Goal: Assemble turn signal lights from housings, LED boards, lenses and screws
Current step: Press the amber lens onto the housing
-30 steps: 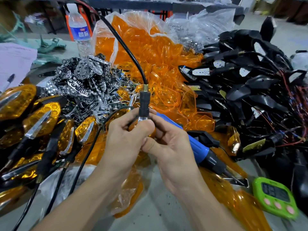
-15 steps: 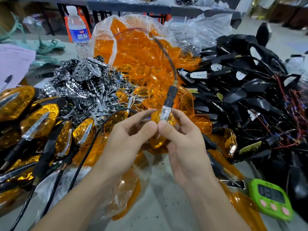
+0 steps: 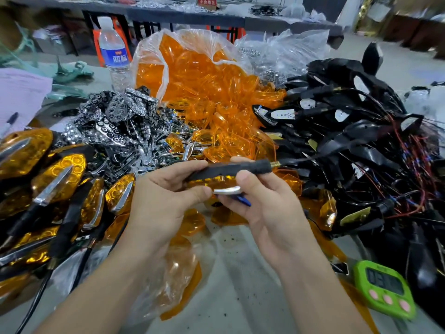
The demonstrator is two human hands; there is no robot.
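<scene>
Grey, speckled worktable (image 3: pixel 240 285) in foreground; long dark bench (image 3: pixel 168 16) on black legs across the rear, carrying a small red sign (image 3: pixel 207 1) with white characters; pale floor (image 3: pixel 404 66) at right; lighting even; far corners blurred.

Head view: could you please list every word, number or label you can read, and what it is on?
"不合格区": red sign in the background.
Water bottle label: white characters, too blurred to read.
Green timer display: digits blurred.
Pink paper: print too small to read.
</scene>
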